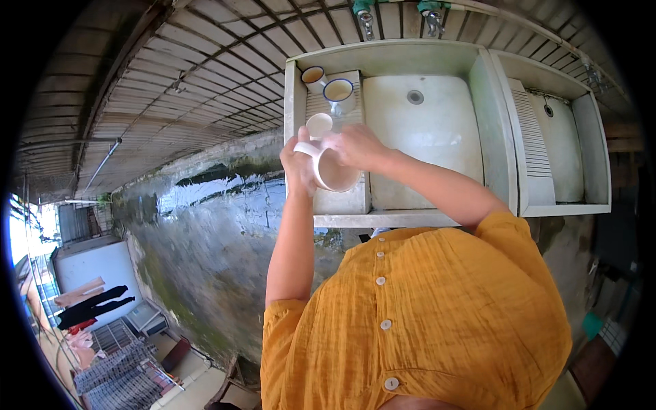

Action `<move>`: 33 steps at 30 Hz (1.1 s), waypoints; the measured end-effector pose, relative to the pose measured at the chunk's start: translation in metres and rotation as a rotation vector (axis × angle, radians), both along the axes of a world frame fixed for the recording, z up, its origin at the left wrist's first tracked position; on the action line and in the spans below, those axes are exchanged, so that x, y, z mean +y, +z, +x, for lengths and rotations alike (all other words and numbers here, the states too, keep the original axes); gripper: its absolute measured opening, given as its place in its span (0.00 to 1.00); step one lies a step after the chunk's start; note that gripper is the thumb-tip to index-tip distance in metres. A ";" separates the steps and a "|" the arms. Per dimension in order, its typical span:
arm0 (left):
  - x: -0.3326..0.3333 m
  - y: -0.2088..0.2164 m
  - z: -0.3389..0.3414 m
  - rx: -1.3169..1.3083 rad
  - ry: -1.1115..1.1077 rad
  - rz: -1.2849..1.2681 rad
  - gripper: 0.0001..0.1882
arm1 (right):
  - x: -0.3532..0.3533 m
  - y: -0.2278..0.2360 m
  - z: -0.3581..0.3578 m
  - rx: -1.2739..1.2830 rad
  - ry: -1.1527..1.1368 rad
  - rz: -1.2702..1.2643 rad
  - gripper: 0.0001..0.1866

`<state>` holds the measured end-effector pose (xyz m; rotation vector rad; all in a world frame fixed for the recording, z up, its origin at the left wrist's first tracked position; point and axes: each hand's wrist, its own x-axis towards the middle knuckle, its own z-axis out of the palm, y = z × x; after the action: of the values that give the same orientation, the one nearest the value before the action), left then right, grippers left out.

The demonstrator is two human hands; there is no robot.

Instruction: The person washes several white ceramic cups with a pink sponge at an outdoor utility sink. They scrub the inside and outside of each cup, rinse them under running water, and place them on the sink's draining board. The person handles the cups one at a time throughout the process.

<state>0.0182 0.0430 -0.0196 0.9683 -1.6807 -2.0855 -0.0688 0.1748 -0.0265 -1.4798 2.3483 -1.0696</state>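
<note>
A white mug (336,171) is tilted over the ribbed ledge at the left of the stone sink, its mouth facing me. My left hand (298,166) is closed around its handle side. Against the mug's upper right side presses my right hand (357,145), fingers curled and slightly blurred; anything inside them is hidden. Just beyond both hands stands a white cup (319,126). Farther back on the ledge are a blue-rimmed white mug (339,96) and a dark-rimmed mug (314,78) with a brownish inside.
The sink basin (424,147) with its round drain lies right of the ledge. A smaller basin (564,147) with a washboard slope (531,143) adjoins it. Two taps (432,22) hang on the tiled wall. Wet concrete floor (212,253) spreads left; laundry (92,304) hangs farther off.
</note>
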 end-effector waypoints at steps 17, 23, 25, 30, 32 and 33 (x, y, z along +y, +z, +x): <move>-0.005 -0.029 0.006 -0.152 -0.278 -1.170 0.13 | -0.042 0.026 0.016 0.115 -0.116 -0.020 0.11; -0.003 0.004 -0.010 -0.477 -0.038 -1.334 0.12 | -0.075 0.016 -0.011 -0.176 -0.159 0.036 0.13; -0.006 0.007 -0.006 -0.411 -0.028 -1.333 0.12 | -0.078 0.012 -0.008 -0.118 -0.117 -0.033 0.13; -0.013 0.005 0.001 -0.113 -0.036 -1.222 0.11 | -0.052 0.006 0.004 0.215 0.048 -0.232 0.14; -0.026 -0.010 0.000 -0.013 0.088 -0.912 0.09 | -0.044 0.003 0.004 0.244 0.107 -0.470 0.18; -0.035 -0.021 0.001 0.034 0.152 -0.758 0.09 | -0.043 0.002 0.006 0.255 0.142 -0.592 0.20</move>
<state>0.0190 0.0078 -0.0405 0.7572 -2.0493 -1.1806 -0.0626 0.1320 -0.0248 -2.0478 2.1277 -1.7264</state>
